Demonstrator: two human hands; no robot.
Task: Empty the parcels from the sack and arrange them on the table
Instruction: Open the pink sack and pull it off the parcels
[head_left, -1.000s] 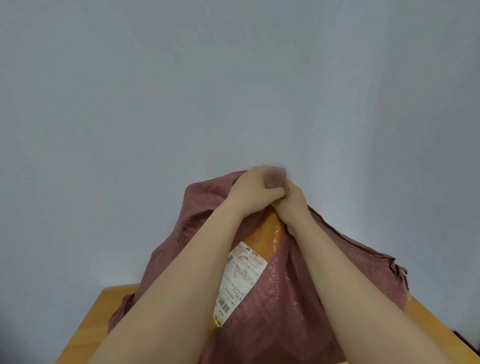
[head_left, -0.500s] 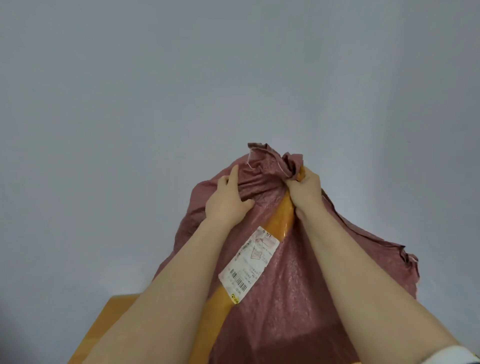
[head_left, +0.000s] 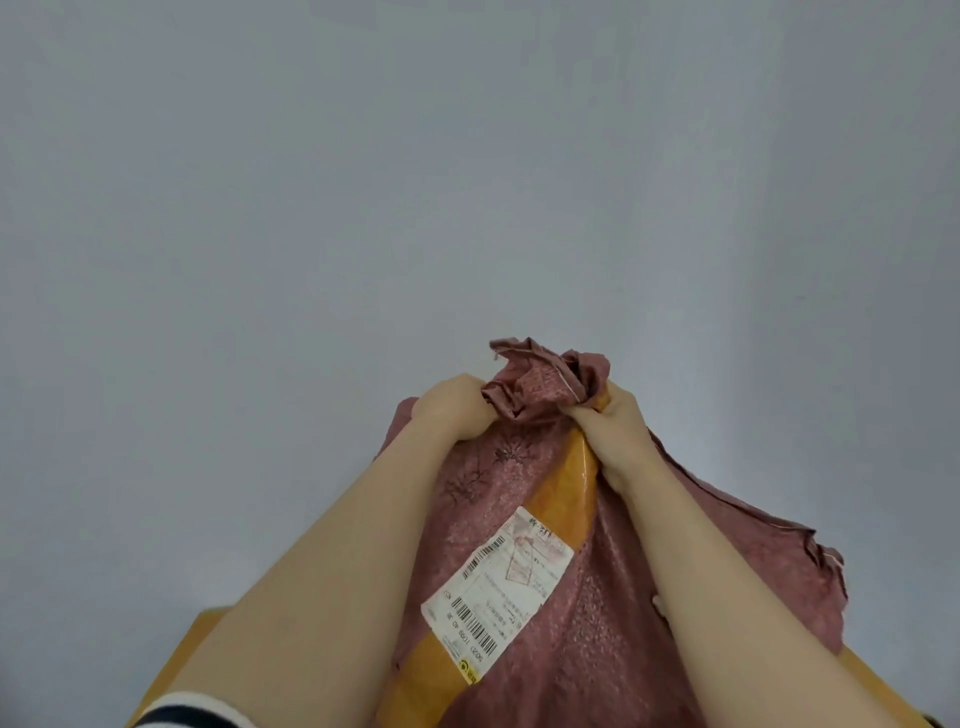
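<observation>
You are seeing a dusty-red woven sack (head_left: 623, 623) showing dark flower-like prints, an orange band (head_left: 571, 483) carrying a white, black-barcoded label (head_left: 498, 587), and a tan desk (head_left: 210, 623).

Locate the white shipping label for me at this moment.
Head view, lower centre: the shipping label lies across the orange strip on the reddish sack, between the left forearm and the right forearm.

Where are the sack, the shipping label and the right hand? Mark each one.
sack (head_left: 623, 623): head view, woven fabric right of the label.
shipping label (head_left: 498, 587): head view, middle of the white sheet.
right hand (head_left: 615, 426): head view, back of the hand.
</observation>
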